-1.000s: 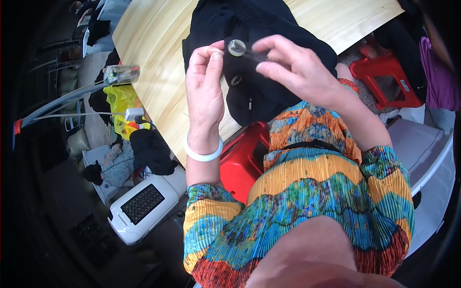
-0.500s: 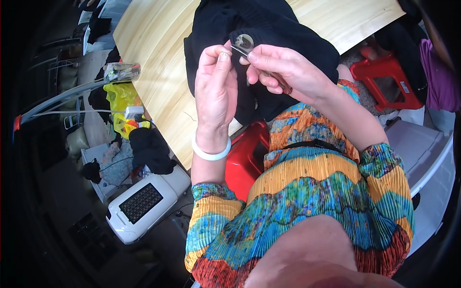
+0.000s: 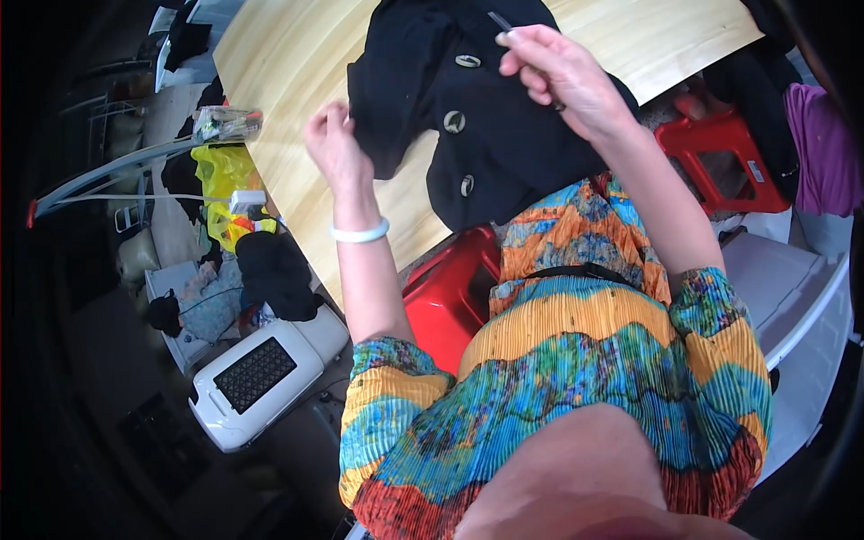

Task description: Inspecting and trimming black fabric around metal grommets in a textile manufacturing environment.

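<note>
Pale wooden tabletop lies under the black garment, whose three buttons run in a row away from the person. Just right of the farthest, the nearer right hand pinches a thin tool slanting away and leftward; the left hand curls beside the garment's left edge, whether gripping cloth I cannot tell.

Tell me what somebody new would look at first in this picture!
Probably the person's bright, wavy-striped clothes, filling the lower middle. Next, above them, comes the black garment with three big round buttons, spread over the pale wooden table, where the right hand holds a thin tool. A yellow bag also stands out at the left.
</note>
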A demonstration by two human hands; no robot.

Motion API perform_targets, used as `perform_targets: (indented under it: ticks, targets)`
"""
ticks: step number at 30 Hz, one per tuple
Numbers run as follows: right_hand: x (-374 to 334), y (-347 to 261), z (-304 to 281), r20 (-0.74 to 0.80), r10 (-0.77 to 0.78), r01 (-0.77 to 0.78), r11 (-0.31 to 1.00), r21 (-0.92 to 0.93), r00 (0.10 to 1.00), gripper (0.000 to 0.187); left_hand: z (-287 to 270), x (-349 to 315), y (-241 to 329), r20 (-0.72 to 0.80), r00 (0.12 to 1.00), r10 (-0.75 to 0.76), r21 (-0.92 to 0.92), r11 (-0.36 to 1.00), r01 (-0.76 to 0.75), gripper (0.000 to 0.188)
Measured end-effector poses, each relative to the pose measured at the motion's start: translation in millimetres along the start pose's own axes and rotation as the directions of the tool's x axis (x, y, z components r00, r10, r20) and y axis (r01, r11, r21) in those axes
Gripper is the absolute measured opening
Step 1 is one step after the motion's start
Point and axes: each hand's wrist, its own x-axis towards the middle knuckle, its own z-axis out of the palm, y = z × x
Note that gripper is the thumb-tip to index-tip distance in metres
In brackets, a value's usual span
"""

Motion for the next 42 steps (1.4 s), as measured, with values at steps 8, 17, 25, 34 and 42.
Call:
perform_targets:
  ticks: [8, 17, 25, 34, 42]
  targets:
    - [-11.5, -3.7, -5.8, -0.038, -0.126, 0.11, 0.954, -0.277, 0.991, 0.029, 10.9, -92.8, -0.7, 0.301, 0.952, -0.055, 0.276, 0.961, -0.032, 0.034]
    - [-29.3, -10.6, 2.8, 0.121, -0.088, 0.13, 0.905, -0.404, 0.989, 0.035, 26.1, -70.2, 31.6, 0.569, 0.783, -0.252, -0.198, 0.882, 0.428, 0.03]
    - [-34.4, -17.0, 19.7, 0.164, -0.314, 0.353, 0.864, -0.359, 0.935, 0.042, 36.8, -83.7, 87.3, 0.657, 0.748, -0.088, -0.287, 0.889, 0.357, 0.031]
    - [-12.0, -15.7, 12.1, 0.246, -0.347, 0.414, 0.85, -0.325, 0.905, 0.052, 24.5, -85.5, 81.5, 0.704, 0.708, -0.055, -0.285, 0.891, 0.354, 0.031]
    - [0.4, -35.1, 13.9, 0.625, 0.076, 0.229, 0.891, -0.393, 0.777, 0.045, 17.9, -80.3, 86.6, 0.799, 0.599, -0.051, -0.224, 0.899, 0.375, 0.029]
